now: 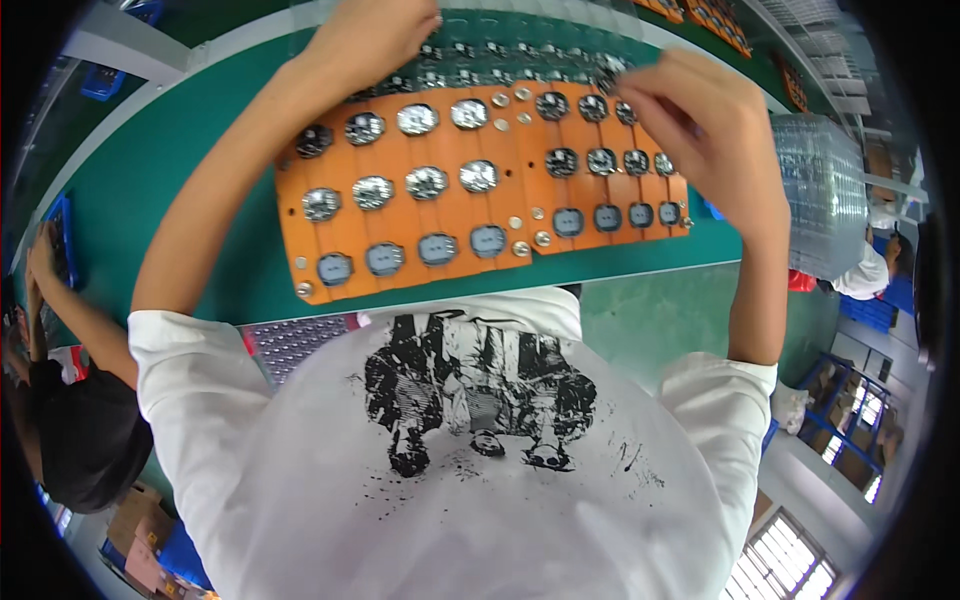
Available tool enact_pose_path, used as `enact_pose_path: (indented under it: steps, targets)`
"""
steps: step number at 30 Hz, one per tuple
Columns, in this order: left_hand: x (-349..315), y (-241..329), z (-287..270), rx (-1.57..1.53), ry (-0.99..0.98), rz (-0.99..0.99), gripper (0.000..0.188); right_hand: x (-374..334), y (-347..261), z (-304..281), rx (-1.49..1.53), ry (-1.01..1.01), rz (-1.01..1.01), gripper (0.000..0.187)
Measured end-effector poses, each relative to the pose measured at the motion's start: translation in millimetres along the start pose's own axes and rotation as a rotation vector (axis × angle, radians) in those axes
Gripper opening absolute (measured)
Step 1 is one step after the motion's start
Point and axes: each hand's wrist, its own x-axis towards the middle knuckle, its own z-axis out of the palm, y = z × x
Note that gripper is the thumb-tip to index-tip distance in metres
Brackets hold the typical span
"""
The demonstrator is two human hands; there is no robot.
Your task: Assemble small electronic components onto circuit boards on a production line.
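A green worktop (200,200) runs across the upper half of the frame, with two orange fixture boards (470,215) lying side by side at its near edge, upper centre. Their pockets hold small round parts (427,182), some shiny, some dark. The left hand (375,35) rests at the boards' far edge, top centre, fingers curled; what they grip I cannot tell. The right hand (700,125), upper right, has its fingers pinched together over the dark parts at the top right corner. A stack of clear plastic trays (820,195) stands at the right. A co-worker's arm (70,310) reaches in at the left edge. Windows (790,560) show lower right.
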Motion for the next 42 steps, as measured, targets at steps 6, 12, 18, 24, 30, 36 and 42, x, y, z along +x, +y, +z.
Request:
enact_pose_path:
  steps: [6, 12, 18, 24, 30, 36, 42]
  targets:
    - [-0.9, -20.9, -3.9, -0.071, -0.109, 0.020, 0.011, -59.1, -29.7, -15.5, 0.173, -0.210, 0.205, 0.013]
    - [-8.8, -32.9, 2.9, -0.006, -0.137, -0.042, 0.011, -84.1, -13.3, -23.6, 0.028, -0.279, 0.342, 0.013]
    - [-8.6, -46.9, 3.6, -0.038, -0.101, 0.017, 0.011, -109.2, -17.5, 3.0, -0.022, -0.272, 0.313, 0.011]
    - [-5.7, -42.2, 2.5, 0.027, -0.138, 0.016, 0.014, -109.3, -18.6, 4.4, 0.000, -0.181, 0.241, 0.012]
    - [9.7, -19.7, 8.8, 0.117, -0.184, 0.116, 0.011, -119.9, -11.9, 2.2, -0.012, -0.284, 0.308, 0.014]
    - [-4.6, -22.5, -30.7, -0.098, -0.064, -0.081, 0.008, -118.9, -15.3, 5.6, -0.050, -0.249, 0.246, 0.016]
    - [-73.7, 42.4, -101.9, -0.140, 0.052, -0.139, 0.001, -110.6, -22.8, 9.1, 0.118, -0.077, 0.337, 0.020]
